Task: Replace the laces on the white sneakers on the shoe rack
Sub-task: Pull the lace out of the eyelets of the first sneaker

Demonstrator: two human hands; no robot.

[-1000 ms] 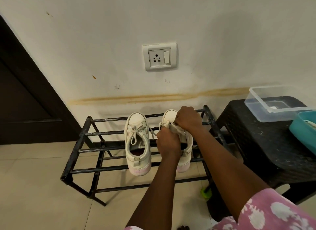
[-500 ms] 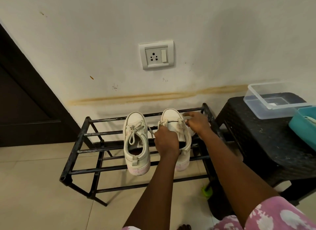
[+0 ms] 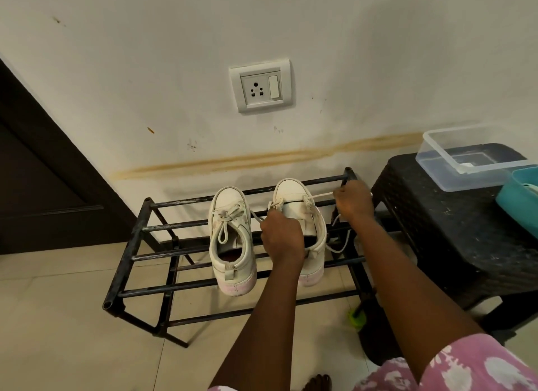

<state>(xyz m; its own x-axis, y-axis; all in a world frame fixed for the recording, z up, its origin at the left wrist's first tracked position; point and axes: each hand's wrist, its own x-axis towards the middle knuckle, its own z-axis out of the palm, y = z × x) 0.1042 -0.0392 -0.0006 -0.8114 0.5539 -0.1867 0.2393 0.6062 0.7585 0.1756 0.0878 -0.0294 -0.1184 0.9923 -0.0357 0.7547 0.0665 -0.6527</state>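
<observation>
**A:** What's nearest?
**B:** A pink floral sleeve, then two bare forearms reaching forward.
**A:** The left hand?
**B:** The left hand shows its back, with the fingers curled down onto the throat of the right-hand sneaker, gripping it.
**A:** And the right hand?
**B:** The right hand is out to the side, its fist closed round the lace. The lace runs taut from the eyelets, and a loose end dangles below the wrist.
**A:** The other shoe?
**B:** The left-hand sneaker sits just beside it, tied in a bow. Both rest on the black shoe rack, toes to the wall.
**A:** Beyond?
**B:** A black stool on the right carries a clear plastic tub. A wall socket is above.
</observation>
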